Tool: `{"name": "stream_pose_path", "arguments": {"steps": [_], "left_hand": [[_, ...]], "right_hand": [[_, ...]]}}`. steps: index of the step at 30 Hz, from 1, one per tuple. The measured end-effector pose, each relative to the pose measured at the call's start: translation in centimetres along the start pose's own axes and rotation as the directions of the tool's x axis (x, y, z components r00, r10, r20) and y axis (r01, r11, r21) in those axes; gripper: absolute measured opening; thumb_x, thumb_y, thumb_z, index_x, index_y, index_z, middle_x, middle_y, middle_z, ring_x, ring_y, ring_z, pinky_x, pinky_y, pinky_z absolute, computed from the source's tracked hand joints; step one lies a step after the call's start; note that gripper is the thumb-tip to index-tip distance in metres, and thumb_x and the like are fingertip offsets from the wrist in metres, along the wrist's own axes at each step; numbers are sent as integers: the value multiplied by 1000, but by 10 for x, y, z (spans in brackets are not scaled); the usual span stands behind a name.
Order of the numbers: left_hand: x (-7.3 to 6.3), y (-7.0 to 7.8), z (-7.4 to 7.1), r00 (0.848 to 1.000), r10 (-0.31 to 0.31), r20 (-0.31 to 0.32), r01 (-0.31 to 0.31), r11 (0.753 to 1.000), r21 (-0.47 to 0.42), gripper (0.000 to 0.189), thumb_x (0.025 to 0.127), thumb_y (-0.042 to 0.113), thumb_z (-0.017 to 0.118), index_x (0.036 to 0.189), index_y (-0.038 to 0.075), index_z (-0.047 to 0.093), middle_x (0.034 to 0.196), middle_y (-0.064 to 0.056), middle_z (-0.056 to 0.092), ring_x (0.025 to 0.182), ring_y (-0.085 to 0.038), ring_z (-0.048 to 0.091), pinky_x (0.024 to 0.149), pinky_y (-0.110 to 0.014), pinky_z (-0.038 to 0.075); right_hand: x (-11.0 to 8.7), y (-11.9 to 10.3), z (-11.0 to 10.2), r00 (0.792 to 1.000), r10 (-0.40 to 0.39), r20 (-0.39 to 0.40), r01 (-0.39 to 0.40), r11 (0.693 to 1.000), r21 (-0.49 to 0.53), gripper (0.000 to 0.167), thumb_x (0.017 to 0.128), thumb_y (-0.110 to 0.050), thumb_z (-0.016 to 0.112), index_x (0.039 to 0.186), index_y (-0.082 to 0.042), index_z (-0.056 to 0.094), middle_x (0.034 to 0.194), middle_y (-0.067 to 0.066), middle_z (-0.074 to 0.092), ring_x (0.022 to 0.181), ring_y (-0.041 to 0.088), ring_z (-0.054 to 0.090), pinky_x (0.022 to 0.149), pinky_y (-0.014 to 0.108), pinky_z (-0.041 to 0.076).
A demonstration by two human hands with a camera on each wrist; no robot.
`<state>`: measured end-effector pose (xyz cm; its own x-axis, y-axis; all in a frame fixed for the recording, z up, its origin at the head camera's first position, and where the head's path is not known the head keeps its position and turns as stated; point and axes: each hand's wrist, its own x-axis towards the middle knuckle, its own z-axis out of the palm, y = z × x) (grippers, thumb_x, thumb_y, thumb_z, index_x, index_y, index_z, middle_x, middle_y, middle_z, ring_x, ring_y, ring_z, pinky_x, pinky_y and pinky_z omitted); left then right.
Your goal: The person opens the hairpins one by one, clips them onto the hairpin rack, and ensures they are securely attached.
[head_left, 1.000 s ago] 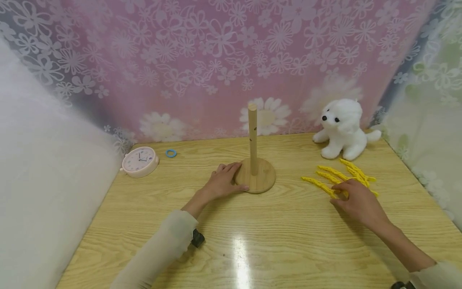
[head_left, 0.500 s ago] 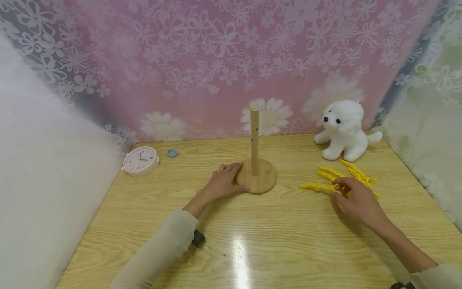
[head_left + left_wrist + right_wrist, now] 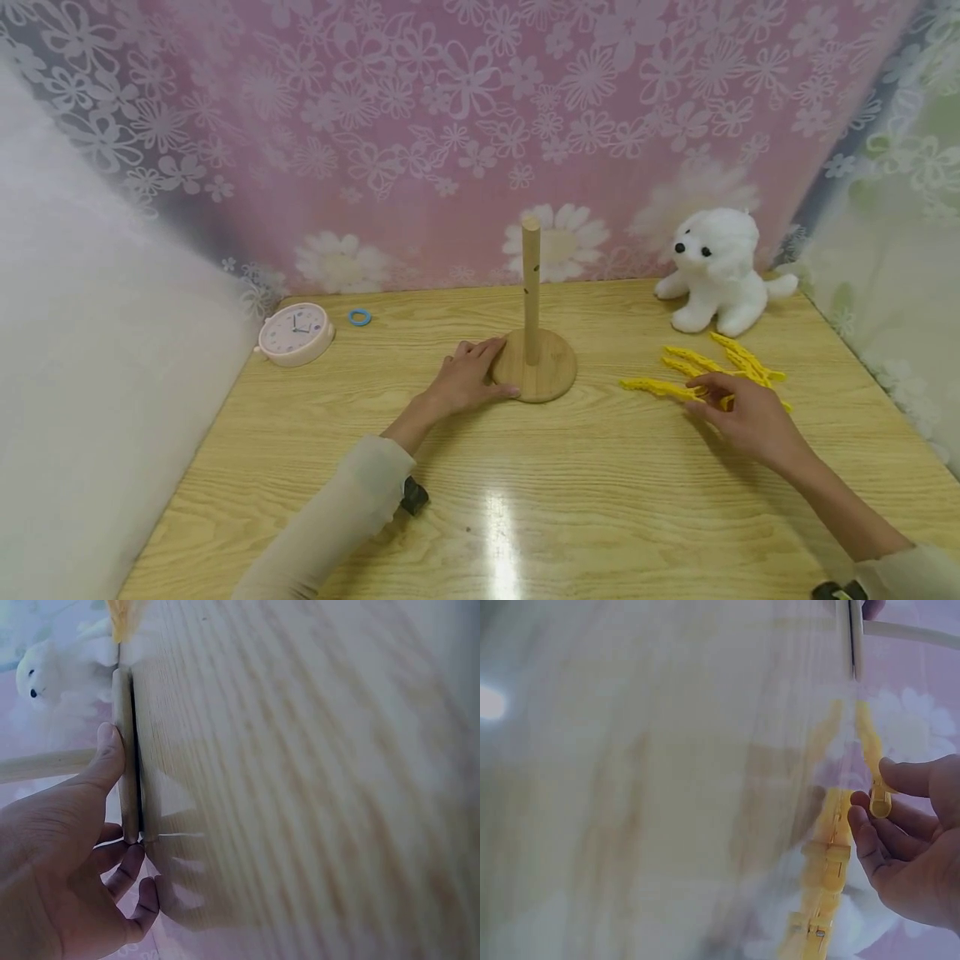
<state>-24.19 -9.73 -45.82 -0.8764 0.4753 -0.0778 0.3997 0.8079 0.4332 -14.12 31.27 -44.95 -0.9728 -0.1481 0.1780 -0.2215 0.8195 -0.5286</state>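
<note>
My left hand [image 3: 467, 379] grips the rim of the round base [image 3: 551, 379] of a wooden stand, whose upright post [image 3: 531, 292] rises from it. In the left wrist view the thumb [image 3: 107, 750] lies on top of the base and the other fingers curl at its edge. At the right, my right hand [image 3: 750, 417] pinches one end of a yellow branch-like stick [image 3: 652, 386] between thumb and fingers. The right wrist view shows a rounded, hollow-looking end on this stick [image 3: 881, 804]. Several similar yellow sticks [image 3: 746, 358] lie on the table just beyond the hand.
A white plush dog [image 3: 716, 271] sits behind the yellow sticks. At the back left lie a pink alarm clock [image 3: 296, 335] and a small blue ring [image 3: 360, 317]. A pink flowered curtain [image 3: 420, 167] hangs along the table's [image 3: 585, 492] back edge.
The stick in my right hand has swung from slanting to nearly level across the view, its left tip coming toward me. My left hand stays on the base.
</note>
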Motion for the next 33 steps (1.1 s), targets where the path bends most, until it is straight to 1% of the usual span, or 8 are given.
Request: {"name": "stream_pose_path", "arguments": {"steps": [5, 11, 15, 21, 24, 27, 29, 33], "left_hand": [[0, 1, 0, 1000, -5, 11, 5, 1000, -7, 95, 94, 60, 70, 167, 20, 26, 169, -3, 33, 139, -31, 38, 112, -63, 31], [-1, 1, -1, 1000, 7, 3, -7, 1000, -9, 93, 94, 60, 69, 167, 19, 28, 168, -2, 34, 139, -31, 38, 112, -64, 31], [0, -1, 0, 1000, -1, 6, 1, 1000, -3, 93, 94, 61, 68, 167, 21, 27, 169, -1, 33, 140, -30, 37, 113, -64, 30], [1, -4, 1, 1000, 0, 14, 0, 1000, -4, 94, 94, 63, 68, 167, 22, 25, 169, 0, 32, 140, -29, 37, 113, -62, 30], [1, -5, 2, 1000, 0, 15, 0, 1000, -4, 94, 93, 64, 68, 167, 22, 26, 169, 0, 32, 139, -29, 37, 113, -63, 30], [1, -4, 2, 1000, -2, 16, 2, 1000, -5, 94, 94, 64, 68, 167, 22, 26, 169, -1, 33, 140, -29, 37, 114, -64, 30], [1, -4, 2, 1000, -4, 16, 4, 1000, -3, 94, 94, 64, 68, 167, 22, 26, 169, -1, 33, 140, -29, 37, 114, -63, 30], [1, -3, 1, 1000, -5, 18, 5, 1000, 4, 93, 94, 63, 67, 167, 22, 26, 169, -1, 33, 140, -30, 37, 113, -62, 30]], "right_hand": [[2, -2, -2, 999, -10, -32, 11, 1000, 28, 31, 96, -18, 78, 119, 3, 72, 101, 17, 75, 84, 27, 70, 66, 24, 52], [6, -5, -4, 996, -42, -78, 45, 998, 42, 28, 97, -16, 76, 120, 1, 72, 94, 10, 76, 76, 17, 69, 59, 25, 50], [11, -9, -3, 994, -47, -101, 53, 997, 54, 25, 98, -12, 74, 120, 0, 72, 93, 12, 76, 77, 23, 70, 54, 27, 47], [19, -15, 1, 984, -18, -176, 25, 999, 41, 23, 96, -9, 76, 118, -2, 74, 93, 16, 76, 83, 37, 73, 62, 29, 52], [24, -19, 4, 981, 16, -194, -4, 998, 61, 24, 96, -10, 76, 118, -2, 76, 98, 18, 77, 88, 39, 74, 65, 28, 54], [28, -25, 7, 980, 46, -195, -30, 996, 84, 24, 96, -11, 76, 119, -3, 77, 100, 18, 78, 91, 39, 74, 65, 23, 53], [31, -28, 10, 978, 61, -199, -43, 995, 91, 24, 96, -12, 76, 118, -3, 78, 102, 18, 78, 93, 39, 73, 65, 19, 52], [37, -37, 13, 975, 68, -213, -48, 994, 99, 23, 96, -12, 76, 117, -2, 79, 103, 19, 78, 92, 39, 74, 61, 18, 51]]}}
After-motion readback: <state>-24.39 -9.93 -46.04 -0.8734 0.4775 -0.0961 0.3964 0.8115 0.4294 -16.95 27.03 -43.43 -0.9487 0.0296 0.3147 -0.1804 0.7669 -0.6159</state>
